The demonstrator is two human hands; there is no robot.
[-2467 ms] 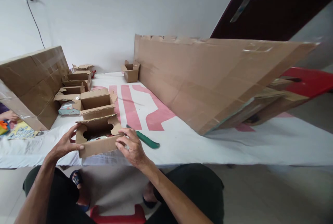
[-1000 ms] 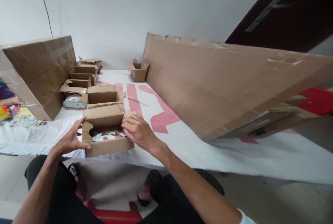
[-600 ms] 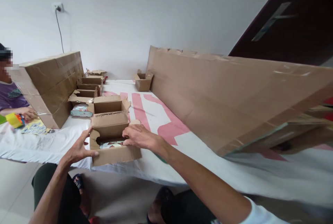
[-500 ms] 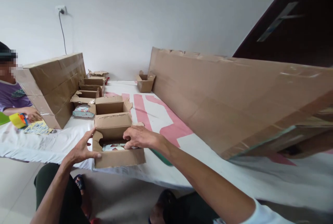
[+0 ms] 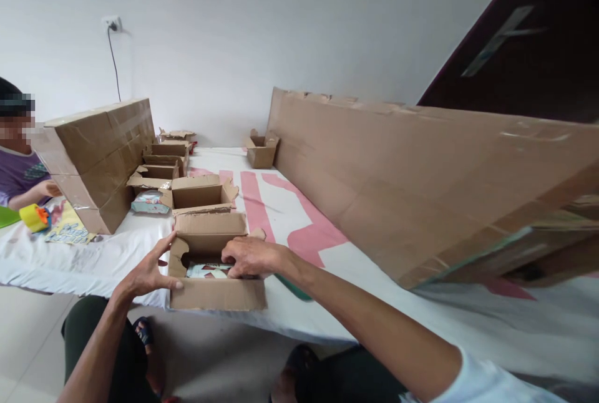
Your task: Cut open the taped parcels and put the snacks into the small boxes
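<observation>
A small open cardboard box (image 5: 218, 295) sits at the table's near edge. My left hand (image 5: 150, 273) grips its left end, with the thumb over the front corner and the fingers on the outside. Inside lies a packet with a white, red and dark print (image 5: 204, 271). My right hand (image 5: 255, 257) reaches into the box from the right, its curled fingers closed at the packet; the fingertips are partly hidden. Just behind stands another open cardboard box (image 5: 201, 197), and left of it a light-blue printed packet (image 5: 150, 201) lies on the cloth.
A tall taped carton stack (image 5: 100, 166) stands left; more small open boxes (image 5: 161, 172) line up beside it. Large cardboard (image 5: 397, 184) leans along the right. One small box (image 5: 261, 151) is at the back. Another person (image 5: 21, 172) sits left, near a yellow tape dispenser (image 5: 35, 218).
The box has shifted slightly toward me and to the right, with both hands still on it. The other person's hand at the left has lifted away from the yellow dispenser.
</observation>
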